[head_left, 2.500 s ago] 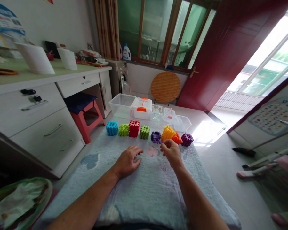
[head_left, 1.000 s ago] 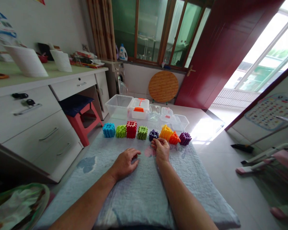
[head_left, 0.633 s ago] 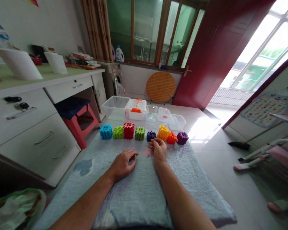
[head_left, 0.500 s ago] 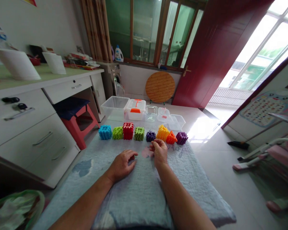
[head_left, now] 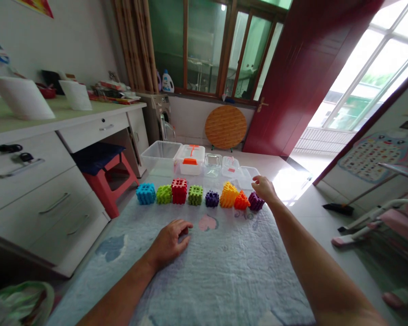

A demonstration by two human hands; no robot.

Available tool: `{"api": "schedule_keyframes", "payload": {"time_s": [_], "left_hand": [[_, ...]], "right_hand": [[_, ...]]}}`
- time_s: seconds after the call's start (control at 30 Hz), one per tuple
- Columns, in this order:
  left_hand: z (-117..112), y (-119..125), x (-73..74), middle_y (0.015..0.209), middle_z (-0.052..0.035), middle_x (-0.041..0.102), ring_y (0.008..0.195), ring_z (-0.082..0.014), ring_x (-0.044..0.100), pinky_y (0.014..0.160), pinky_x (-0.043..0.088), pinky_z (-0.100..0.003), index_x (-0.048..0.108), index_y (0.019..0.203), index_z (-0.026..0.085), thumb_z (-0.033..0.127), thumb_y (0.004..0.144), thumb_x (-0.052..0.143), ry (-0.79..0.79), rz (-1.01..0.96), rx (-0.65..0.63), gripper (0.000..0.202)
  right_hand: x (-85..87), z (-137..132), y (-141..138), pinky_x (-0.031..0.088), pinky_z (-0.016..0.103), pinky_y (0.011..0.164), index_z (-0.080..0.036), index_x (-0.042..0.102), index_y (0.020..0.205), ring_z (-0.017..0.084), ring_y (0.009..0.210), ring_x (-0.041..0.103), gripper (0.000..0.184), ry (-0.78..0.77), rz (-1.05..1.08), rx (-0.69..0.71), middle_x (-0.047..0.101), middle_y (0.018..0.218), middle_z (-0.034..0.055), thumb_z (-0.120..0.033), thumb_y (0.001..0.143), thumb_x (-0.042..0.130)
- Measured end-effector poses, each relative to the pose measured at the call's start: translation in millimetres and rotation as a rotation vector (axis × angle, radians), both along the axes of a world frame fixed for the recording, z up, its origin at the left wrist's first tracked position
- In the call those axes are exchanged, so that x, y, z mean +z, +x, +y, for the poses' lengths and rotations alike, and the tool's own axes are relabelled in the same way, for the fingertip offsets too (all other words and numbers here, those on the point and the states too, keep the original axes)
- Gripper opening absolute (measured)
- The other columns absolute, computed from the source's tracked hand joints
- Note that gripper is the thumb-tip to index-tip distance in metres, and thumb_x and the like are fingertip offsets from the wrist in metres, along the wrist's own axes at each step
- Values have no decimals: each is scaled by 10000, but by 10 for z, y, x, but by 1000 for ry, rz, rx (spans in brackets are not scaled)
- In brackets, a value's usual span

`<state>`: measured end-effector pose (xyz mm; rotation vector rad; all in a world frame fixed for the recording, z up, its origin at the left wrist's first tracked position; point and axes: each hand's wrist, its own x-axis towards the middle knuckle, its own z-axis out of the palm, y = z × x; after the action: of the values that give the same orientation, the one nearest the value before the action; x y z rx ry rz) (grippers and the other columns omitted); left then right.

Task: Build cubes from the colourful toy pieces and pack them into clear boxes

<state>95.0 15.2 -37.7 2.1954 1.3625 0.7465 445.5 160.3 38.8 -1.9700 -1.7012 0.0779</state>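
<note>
My left hand (head_left: pixel 172 240) rests on the blue patterned cloth (head_left: pixel 207 271), thumb apart from the loosely bent fingers, nothing in it. My right hand (head_left: pixel 264 188) is stretched out at the far right, above and beside a dark purple lattice block (head_left: pixel 256 201). Its fingers are loosely bent, with nothing visible in them, near a low clear container (head_left: pixel 246 175); contact cannot be made out. Along the row stand blue (head_left: pixel 146 194), green (head_left: pixel 163 194), red (head_left: pixel 179 191), another green (head_left: pixel 195 195), small indigo (head_left: pixel 211 198), yellow (head_left: pixel 229 194) and orange (head_left: pixel 241 200) blocks.
Behind the blocks are a large clear bin (head_left: pixel 161 156), a lidded box with orange latches (head_left: pixel 191 159), a small glass-like container (head_left: pixel 212 165) and a small lidded container (head_left: pixel 230 166). A red stool (head_left: pixel 112 185) and white desk (head_left: pixel 54 194) stand left, a pink chair (head_left: pixel 399 213) right.
My right hand has moved from in front of the indigo and yellow blocks to the far right, past the purple block. My left hand stays on the cloth. The view has shifted slightly.
</note>
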Motion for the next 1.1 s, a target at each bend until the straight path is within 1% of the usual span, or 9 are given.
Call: {"api": "schedule_keyframes", "payload": {"time_s": [0.17, 0.23, 0.37, 0.57, 0.73, 0.83, 0.9, 1.0, 1.1], "left_hand": [[14, -4, -2, 918, -63, 640, 831, -186, 599, 791, 474, -305, 632, 1023, 173, 187, 791, 544, -9, -2, 2, 248], [15, -5, 1, 904, -59, 638, 828, -185, 596, 788, 473, -303, 633, 1013, 176, 186, 789, 547, -12, -1, 4, 240], [17, -6, 3, 892, -54, 637, 823, -184, 595, 781, 473, -299, 633, 1002, 184, 186, 789, 547, -17, -1, 9, 229], [13, 2, 36, 891, -55, 641, 821, -181, 600, 782, 478, -293, 644, 986, 185, 184, 790, 540, -23, -21, 7, 223], [14, -1, 35, 886, -55, 640, 814, -181, 599, 774, 480, -294, 650, 982, 183, 180, 773, 547, -19, -29, 13, 233], [22, -4, 10, 874, -52, 638, 804, -177, 596, 769, 478, -292, 653, 983, 183, 184, 773, 545, -14, -38, 8, 236], [25, -2, 2, 857, -48, 634, 794, -173, 593, 762, 476, -287, 654, 975, 179, 188, 777, 542, -12, -38, 7, 228], [25, 7, 19, 859, -49, 632, 778, -167, 592, 749, 477, -279, 655, 973, 168, 212, 785, 553, -22, -48, 15, 219], [21, 15, 62, 904, -57, 634, 793, -169, 596, 761, 484, -283, 654, 982, 165, 299, 811, 572, -51, -98, 25, 233]], "right_hand": [[-56, 299, 74, 408, 295, 858, -179, 666, 1163, 238, 1011, 570, 492, -34, -135, -7, 567, 1246, 140, -87, 692, 561], [-77, 380, 68, 417, 294, 819, -200, 709, 1090, 246, 986, 584, 446, -77, -171, -12, 609, 1196, 130, -73, 690, 558], [-123, 462, 52, 413, 300, 686, -178, 764, 888, 240, 807, 624, 288, -149, -213, -63, 697, 924, 145, -105, 739, 528], [-96, 274, 51, 378, 269, 628, -188, 748, 840, 189, 742, 602, 292, -32, -263, -70, 698, 876, 112, -244, 871, 463], [92, -146, 95, 390, 259, 653, -195, 720, 952, 165, 747, 595, 268, 161, -254, -94, 686, 939, 81, -250, 882, 467], [234, -573, 57, 416, 263, 651, -184, 714, 910, 158, 703, 599, 234, 404, -194, 1, 691, 931, 68, -263, 866, 498], [311, -911, -13, 430, 264, 640, -183, 705, 902, 149, 663, 598, 233, 478, -158, 77, 692, 931, 66, -284, 870, 498], [359, -1402, -175, 426, 252, 617, -216, 690, 911, 148, 691, 616, 219, 441, -163, 174, 694, 929, 37, -300, 892, 489], [295, -1763, -393, 401, 246, 603, -251, 680, 945, 142, 685, 616, 203, 358, -175, 302, 694, 894, 20, -281, 910, 482]]}}
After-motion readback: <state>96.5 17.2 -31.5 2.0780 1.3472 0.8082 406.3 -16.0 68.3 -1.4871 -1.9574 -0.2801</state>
